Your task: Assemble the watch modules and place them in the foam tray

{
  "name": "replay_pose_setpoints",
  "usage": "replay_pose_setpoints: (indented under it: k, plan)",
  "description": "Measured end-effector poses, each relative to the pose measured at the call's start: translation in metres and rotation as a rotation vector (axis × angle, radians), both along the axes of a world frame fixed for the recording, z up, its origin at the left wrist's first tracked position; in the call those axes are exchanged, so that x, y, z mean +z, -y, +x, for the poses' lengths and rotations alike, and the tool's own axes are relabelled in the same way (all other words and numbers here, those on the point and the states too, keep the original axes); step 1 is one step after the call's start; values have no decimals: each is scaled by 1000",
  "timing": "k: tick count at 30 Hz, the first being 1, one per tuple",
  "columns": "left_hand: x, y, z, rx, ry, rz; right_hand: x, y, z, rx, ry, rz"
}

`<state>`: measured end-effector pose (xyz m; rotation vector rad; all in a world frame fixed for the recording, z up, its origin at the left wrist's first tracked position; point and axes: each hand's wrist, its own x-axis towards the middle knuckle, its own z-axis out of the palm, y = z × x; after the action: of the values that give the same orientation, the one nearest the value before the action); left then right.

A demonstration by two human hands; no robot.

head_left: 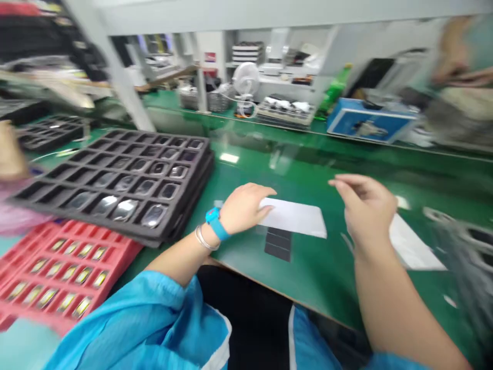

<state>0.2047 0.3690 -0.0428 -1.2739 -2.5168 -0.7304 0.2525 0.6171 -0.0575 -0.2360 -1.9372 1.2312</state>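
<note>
My left hand [244,207] rests on the green bench, its fingers lying on the left end of a white rectangular sheet [296,218]. A small dark patch [278,243] lies on the bench just under that sheet. My right hand [365,208] hovers to the right of the sheet, fingers loosely curled and stretched leftward, with nothing visible in them. A second white sheet [412,246] lies partly hidden behind my right hand. I wear blue sleeves and a blue wristband with a bangle on the left wrist.
A stack of black compartment trays [115,180] holding shiny parts sits at the left. A red tray [57,267] of small gold parts lies below it. Another person's hand [10,154] shows at the far left, another person at the top right. A blue box [367,121] stands at the back.
</note>
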Motion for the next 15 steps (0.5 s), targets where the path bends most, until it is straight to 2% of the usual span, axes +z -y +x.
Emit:
replay_pose_setpoints:
  k: [2, 4, 6, 8, 9, 11, 15]
  plan:
    - [-25, -26, -17, -43, 74, -178, 23, -39, 6, -101, -67, 127]
    - [-48, -41, -33, -34, 108, -316, 42, -93, 14, -267, -77, 246]
    - [-68, -46, -46, -54, 140, -387, 56, -156, 28, -451, 22, 311]
    - [-82, -45, -54, -80, 143, -441, 62, -213, 47, -649, 258, 321]
    - [-87, -43, -55, -86, 139, -454, 62, -236, 55, -742, 413, 316]
    - [-92, -40, -54, -87, 133, -455, 55, -271, 65, -827, 674, 296]
    - [-97, -41, -50, -108, 132, -412, 24, -301, 60, -733, 931, 321]
